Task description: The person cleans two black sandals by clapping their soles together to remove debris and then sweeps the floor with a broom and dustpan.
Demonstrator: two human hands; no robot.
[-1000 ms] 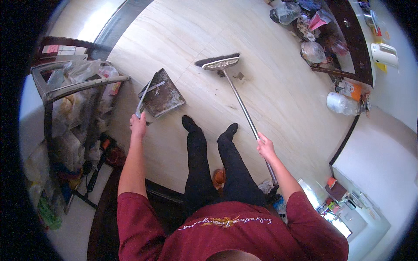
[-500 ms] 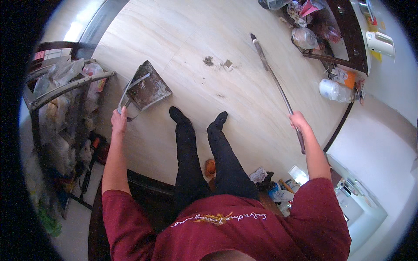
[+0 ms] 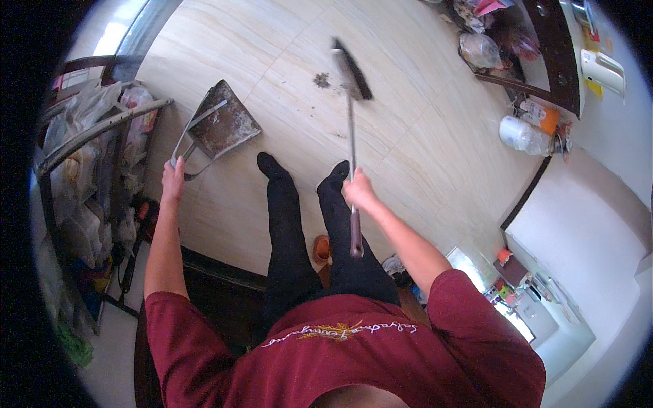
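Observation:
My left hand (image 3: 173,180) is closed round the bent metal handle of a dustpan (image 3: 228,122). The dustpan is worn and stained, and its tray lies left of my feet with its inside facing up. In front of my body, my right hand (image 3: 358,188) grips the long pole of a broom (image 3: 352,129) near its brown end. The dark bristle head of the broom, slightly blurred, is on the floor ahead of my feet. Just left of that head lies a small heap of dark dirt (image 3: 322,80), with loose specks around it.
To the left stands a rack (image 3: 102,132) full of plastic bags. A dark shelf (image 3: 524,88) with bagged things is at the far right, with a clear plastic container (image 3: 524,136) near it. An orange-brown shoe (image 3: 322,249) lies behind my feet. Pale floor tiles (image 3: 422,156) stretch ahead.
My right hand has swung the broom leftward, from the right side to beside the dirt heap. The small greenish scrap there no longer shows. The dustpan has shifted slightly left in the picture.

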